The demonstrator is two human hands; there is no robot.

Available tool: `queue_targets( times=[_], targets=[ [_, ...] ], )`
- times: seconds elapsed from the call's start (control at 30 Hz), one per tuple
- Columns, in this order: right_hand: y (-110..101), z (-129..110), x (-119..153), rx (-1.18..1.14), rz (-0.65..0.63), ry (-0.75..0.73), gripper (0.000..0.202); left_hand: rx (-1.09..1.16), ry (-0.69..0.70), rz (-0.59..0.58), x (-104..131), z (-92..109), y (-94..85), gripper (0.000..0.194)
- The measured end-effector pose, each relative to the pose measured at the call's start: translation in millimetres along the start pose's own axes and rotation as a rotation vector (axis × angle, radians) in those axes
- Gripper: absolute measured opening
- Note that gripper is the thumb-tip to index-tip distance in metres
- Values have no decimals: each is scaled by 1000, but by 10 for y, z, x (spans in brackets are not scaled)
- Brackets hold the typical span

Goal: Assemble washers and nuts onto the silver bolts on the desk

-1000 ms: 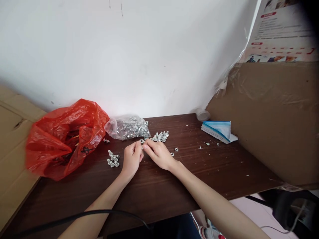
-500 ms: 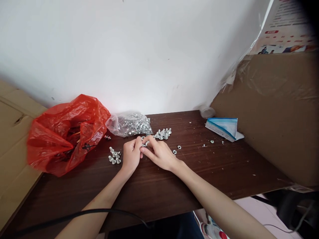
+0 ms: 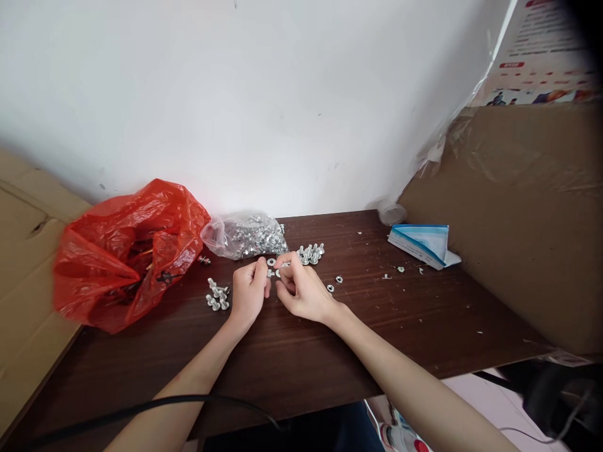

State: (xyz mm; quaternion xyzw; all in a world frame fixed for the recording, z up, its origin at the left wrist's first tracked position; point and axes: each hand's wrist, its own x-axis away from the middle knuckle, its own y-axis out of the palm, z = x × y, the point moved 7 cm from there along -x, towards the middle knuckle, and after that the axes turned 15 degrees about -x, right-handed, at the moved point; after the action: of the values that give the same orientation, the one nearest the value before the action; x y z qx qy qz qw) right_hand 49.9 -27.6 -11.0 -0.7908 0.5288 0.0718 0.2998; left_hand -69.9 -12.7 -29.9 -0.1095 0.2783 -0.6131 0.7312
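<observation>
My left hand [image 3: 249, 289] is closed on a small silver bolt [image 3: 271, 273], whose end sticks out to the right of the thumb. Close by on the right, my right hand [image 3: 301, 289] has its thumb and index finger curled but apart, with nothing visible between them. Flat washers [image 3: 272, 262] lie just beyond the fingertips, partly covered by the right hand. Behind that hand stands a group of bolts [image 3: 311, 253], and another bolt cluster [image 3: 218, 296] sits left of my left hand. Two nuts [image 3: 339, 279] rest to the right.
A red plastic bag [image 3: 108, 251] lies open at the left, beside a clear bag of hardware [image 3: 254, 235]. A blue and white packet [image 3: 421, 242] is at the right on the brown table [image 3: 377, 326]. Cardboard [image 3: 518, 220] borders the right side. A black cable crosses the foreground.
My right thumb and index finger have moved off the bolt and slightly right, opening a gap between the hands. My left hand has stayed in place.
</observation>
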Motion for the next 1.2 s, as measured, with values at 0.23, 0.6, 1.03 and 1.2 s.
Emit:
queue_targets(
  times=[0.23, 0.6, 1.03, 1.2],
  targets=[
    [4, 21, -13, 16, -17, 57, 14, -6, 45, -6, 8, 34, -8, 48],
    [7, 33, -9, 14, -10, 42, 24, -5, 46, -12, 9, 34, 4, 47],
    [17, 29, -11, 32, -36, 50, 21, -27, 69, -8, 2, 44, -4, 47],
    [10, 30, -11, 40, -33, 53, 18, -28, 75, -12, 5, 44, 0, 46]
  ],
)
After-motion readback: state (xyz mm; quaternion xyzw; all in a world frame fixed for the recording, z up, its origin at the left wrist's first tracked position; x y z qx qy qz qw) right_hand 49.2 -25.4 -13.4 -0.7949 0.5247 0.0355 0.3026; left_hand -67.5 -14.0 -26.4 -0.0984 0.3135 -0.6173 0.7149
